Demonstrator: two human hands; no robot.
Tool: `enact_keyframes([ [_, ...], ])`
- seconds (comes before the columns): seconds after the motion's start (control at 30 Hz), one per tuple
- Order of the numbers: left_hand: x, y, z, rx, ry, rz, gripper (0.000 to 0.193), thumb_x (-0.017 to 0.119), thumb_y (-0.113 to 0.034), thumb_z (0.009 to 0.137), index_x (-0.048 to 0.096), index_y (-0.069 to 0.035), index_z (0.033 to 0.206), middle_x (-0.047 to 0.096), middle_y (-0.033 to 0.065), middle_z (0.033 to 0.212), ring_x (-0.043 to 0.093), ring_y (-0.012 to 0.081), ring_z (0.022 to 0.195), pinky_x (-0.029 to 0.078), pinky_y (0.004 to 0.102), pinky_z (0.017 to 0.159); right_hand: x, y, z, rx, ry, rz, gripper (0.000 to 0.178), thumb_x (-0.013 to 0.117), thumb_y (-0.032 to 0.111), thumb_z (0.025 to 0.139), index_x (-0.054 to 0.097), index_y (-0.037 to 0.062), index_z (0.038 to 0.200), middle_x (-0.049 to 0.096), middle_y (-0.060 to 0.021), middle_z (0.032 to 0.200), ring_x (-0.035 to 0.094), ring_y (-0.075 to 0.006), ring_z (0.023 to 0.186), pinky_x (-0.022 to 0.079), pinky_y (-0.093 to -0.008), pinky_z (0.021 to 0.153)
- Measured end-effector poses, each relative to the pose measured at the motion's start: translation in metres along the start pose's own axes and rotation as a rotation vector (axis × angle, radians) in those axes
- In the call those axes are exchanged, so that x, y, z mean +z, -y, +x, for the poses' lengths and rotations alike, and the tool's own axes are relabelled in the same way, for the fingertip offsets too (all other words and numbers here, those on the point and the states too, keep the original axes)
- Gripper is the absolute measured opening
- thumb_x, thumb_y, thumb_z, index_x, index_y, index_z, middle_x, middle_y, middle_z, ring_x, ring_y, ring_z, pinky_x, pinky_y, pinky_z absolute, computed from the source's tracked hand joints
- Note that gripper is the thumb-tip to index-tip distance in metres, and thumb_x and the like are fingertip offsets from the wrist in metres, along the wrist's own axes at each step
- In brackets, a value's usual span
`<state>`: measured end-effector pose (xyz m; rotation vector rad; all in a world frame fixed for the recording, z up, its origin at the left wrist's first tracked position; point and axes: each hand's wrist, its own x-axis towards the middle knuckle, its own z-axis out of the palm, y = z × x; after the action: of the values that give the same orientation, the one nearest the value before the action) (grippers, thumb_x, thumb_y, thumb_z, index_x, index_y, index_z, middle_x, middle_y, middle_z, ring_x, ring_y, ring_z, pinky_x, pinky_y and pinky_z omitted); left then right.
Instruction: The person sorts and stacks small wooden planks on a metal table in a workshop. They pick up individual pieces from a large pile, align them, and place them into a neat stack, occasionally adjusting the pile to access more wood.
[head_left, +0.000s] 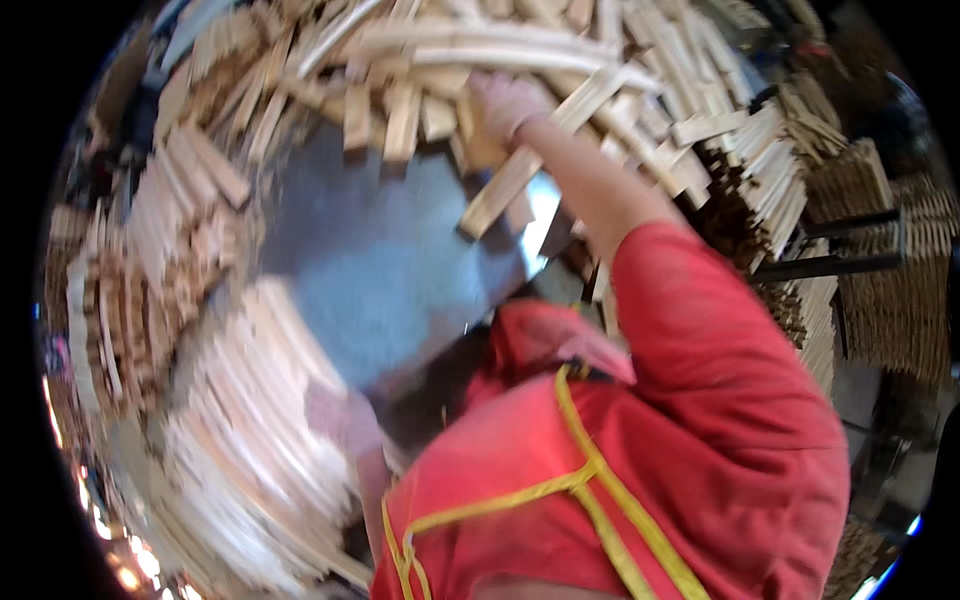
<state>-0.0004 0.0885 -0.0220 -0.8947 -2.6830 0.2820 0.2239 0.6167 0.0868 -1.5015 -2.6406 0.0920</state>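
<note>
Head view: right hand (505, 100) reaches far into wood strips (520, 170) on a metal table (390, 270), grip state unclear; left hand (335, 410) blurred near stacked slats (250, 440)

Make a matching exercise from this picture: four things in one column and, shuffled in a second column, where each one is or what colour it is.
Things:
1. right hand
2. left hand
3. metal table
4. apron strap

Descriptions:
A. yellow, running across the red clothing
B. grey and bare, ringed by wood
C. reaching up into the heap of wooden sticks at the top
D. low down, beside the neat stack of slats at lower left

Pairs: 1-C, 2-D, 3-B, 4-A
</note>
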Motion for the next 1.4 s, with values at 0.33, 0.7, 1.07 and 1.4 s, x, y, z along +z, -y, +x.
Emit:
enact_keyframes([
  [0.33, -0.039, 0.004, -0.009, -0.078, 0.155, -0.083, 0.077, 0.071, -0.024, 0.086, 0.041, -0.005, 0.154, 0.045, 0.0162, 0.153, 0.042, 0.0364, 0.139, 0.032, 0.0498, 0.118, 0.011, 0.014, 0.017, -0.004, 0.020, 0.066, 0.056, 0.049, 0.013, 0.100, 0.041, 0.0250, 0.154, 0.056, -0.0170, 0.147, 0.057, -0.0418, 0.135, 0.048, -0.0513, 0.111],
  [0.7, -0.051, 0.017, -0.002, 0.001, 0.230, -0.190, 0.075, 0.071, -0.023, 0.089, 0.040, -0.002, 0.155, 0.043, 0.0208, 0.155, 0.041, 0.0386, 0.142, 0.031, 0.0512, 0.120, -0.066, 0.054, -0.020, -0.048, 0.301, 0.331, 0.040, 0.063, 0.021, 0.094, 0.057, 0.0098, 0.131, 0.064, -0.0258, 0.132, 0.064, -0.0458, 0.121, 0.053, -0.0504, 0.101],
  [1.07, -0.072, -0.181, 0.068, -0.265, 0.840, -2.126, 0.045, 0.065, -0.021, 0.099, 0.056, -0.001, 0.138, 0.062, 0.0078, 0.109, 0.065, 0.0244, 0.095, 0.056, 0.0399, 0.087, -0.014, 0.066, -0.174, -0.696, 0.345, 0.575, 0.062, 0.071, 0.023, 0.078, 0.055, 0.0035, 0.134, 0.064, -0.0207, 0.105, 0.064, -0.0422, 0.103, 0.052, -0.0514, 0.093],
  [1.4, -0.078, -0.094, 0.017, -0.199, 0.439, -1.184, 0.048, 0.060, -0.016, 0.102, 0.052, 0.004, 0.145, 0.061, 0.0214, 0.138, 0.060, 0.0333, 0.127, 0.048, 0.0416, 0.108, -0.029, -0.074, -0.039, -0.669, 0.525, -0.153, 0.042, 0.073, 0.031, 0.084, 0.070, 0.0187, 0.125, 0.074, -0.0145, 0.108, 0.072, -0.0368, 0.100, 0.056, -0.0471, 0.084],
])
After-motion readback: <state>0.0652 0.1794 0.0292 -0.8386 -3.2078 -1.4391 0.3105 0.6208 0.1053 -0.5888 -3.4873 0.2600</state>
